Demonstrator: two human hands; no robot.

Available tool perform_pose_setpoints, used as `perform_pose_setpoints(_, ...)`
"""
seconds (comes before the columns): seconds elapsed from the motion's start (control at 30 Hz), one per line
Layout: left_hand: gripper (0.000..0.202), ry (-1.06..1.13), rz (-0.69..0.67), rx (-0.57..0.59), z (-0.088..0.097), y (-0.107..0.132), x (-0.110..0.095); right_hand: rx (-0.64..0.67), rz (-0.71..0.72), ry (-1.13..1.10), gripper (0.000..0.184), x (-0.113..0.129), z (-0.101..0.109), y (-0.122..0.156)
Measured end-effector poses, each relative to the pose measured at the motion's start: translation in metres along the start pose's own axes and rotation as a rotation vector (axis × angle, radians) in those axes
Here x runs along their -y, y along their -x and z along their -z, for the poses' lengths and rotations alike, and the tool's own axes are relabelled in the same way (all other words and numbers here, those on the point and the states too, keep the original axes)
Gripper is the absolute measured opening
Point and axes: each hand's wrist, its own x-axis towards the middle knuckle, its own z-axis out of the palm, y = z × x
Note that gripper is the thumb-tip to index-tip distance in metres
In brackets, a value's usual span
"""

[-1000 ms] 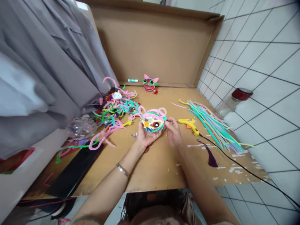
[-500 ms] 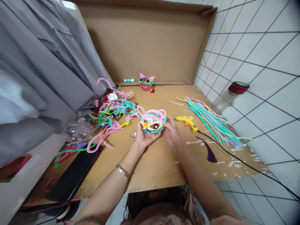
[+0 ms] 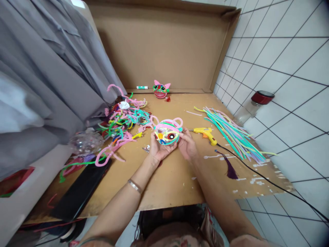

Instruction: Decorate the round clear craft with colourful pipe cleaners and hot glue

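"What's worrying you, starting with the biggest thing?"

"The wooden tabletop (image 3: 177,187), spreading out below the grip. If the supporting palm were tipping, a fall would be ending there, possibly denting whatever is being held."

"And the pipe-cleaner tangle (image 3: 128,120) left of the grip?"

"It's sprawling close by. A stray curl could be catching the work if the hands were drifting that way. The straight pipe-cleaner bundle (image 3: 232,135) is lying well to the grip's right, so it's bothering me less."

"Then the yellow glue gun (image 3: 205,132) is bothering you more?"

"Yes. It's lying just right of the grip, its nozzle (image 3: 191,130) pointing towards the right hand (image 3: 189,146). I'm not seeing whether it's hot; if it is, a careless outward shift could be burning the knuckles."

"How is the grip looking?"

"The left hand (image 3: 158,151) is cradling the animal-head ornament (image 3: 166,130) from below, between both hands. The right hand is touching its right edge; whether it's pinching, I can't tell."

"Anything smaller?"

"The purple tassel (image 3: 231,171) is lying right of the grip, apart from it. The pink loop (image 3: 178,119) is standing atop the ornament, so a clumsy push could be bending it. Last, the round eye (image 3: 171,137) is sitting beside the right fingertips; a sliding thumb could be knocking it askew."
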Motion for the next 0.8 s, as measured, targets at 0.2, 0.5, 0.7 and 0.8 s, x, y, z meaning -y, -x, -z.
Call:
perform_pose_setpoints(0.2, 0.051, 0.013, 0.008, -0.013, -0.0001, 0.0003, -0.0011, -0.004, 0.017, 0.020, 0.027, -0.0005, -0.0020, 0.0019)
perform_pose_setpoints(0.5, 0.049, 0.004, -0.002, -0.010, -0.0034, 0.0022, 0.0012, -0.008, 0.008, 0.027, 0.031, -0.0010, 0.0001, 0.0003)
perform_pose_setpoints(0.7, 0.048, 0.003, -0.006, -0.006, -0.0030, 0.0022, 0.0011, -0.030, 0.004, 0.000, 0.033, -0.0010, -0.0032, 0.0012)
perform_pose_setpoints(0.8, 0.047, -0.008, -0.003, -0.005, -0.0025, 0.0018, 0.0014, -0.031, -0.001, 0.007, 0.031, -0.0017, -0.0038, 0.0009)
